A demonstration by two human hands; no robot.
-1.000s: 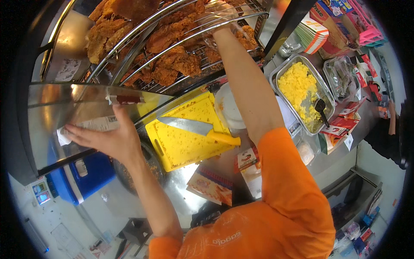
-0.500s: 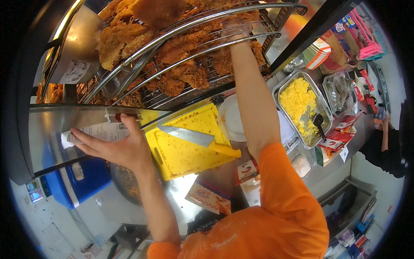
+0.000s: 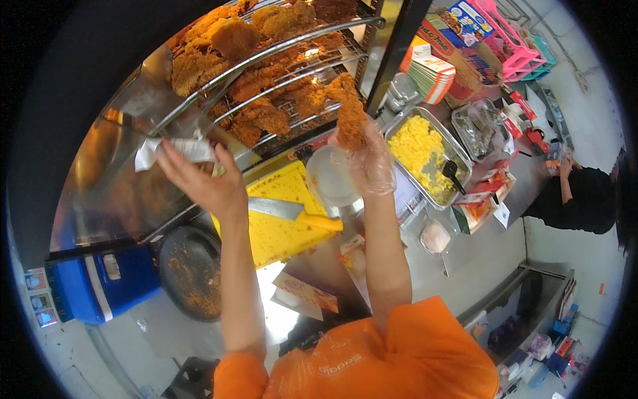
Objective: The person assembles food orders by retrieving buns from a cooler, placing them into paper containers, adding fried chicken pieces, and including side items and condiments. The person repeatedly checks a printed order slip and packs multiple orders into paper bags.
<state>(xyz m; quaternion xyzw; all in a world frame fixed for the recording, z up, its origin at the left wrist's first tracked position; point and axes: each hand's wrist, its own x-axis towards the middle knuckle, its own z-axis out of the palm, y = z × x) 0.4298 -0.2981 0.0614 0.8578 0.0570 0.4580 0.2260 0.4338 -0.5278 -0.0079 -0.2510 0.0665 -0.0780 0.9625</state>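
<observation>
In my right hand [image 3: 373, 167], which wears a clear plastic glove, a long piece of fried chicken [image 3: 351, 120] is gripped upright just outside the wire racks. My left hand [image 3: 211, 187] holds a white paper bag [image 3: 187, 150] between thumb and fingers, in front of the cabinet's metal panel. More breaded fried chicken pieces [image 3: 266, 123] lie on the racks of the heated cabinet above. Below and between my forearms is a yellow cutting board [image 3: 266, 236] with crumbs on it. A knife [image 3: 296, 211] with a yellow handle rests across it.
A metal tray [image 3: 435, 193] of yellow scrambled egg with a black spoon stands right of a round whitish lid [image 3: 329, 178]. At the left are a dark crumb-strewn pan [image 3: 193, 272] and a blue box [image 3: 109, 282]. A person in black [image 3: 578, 199] works at the far right.
My right hand has come out of the cabinet, toward me, with a piece of fried chicken. The paper bag in my left hand has shifted to the right. The view has turned.
</observation>
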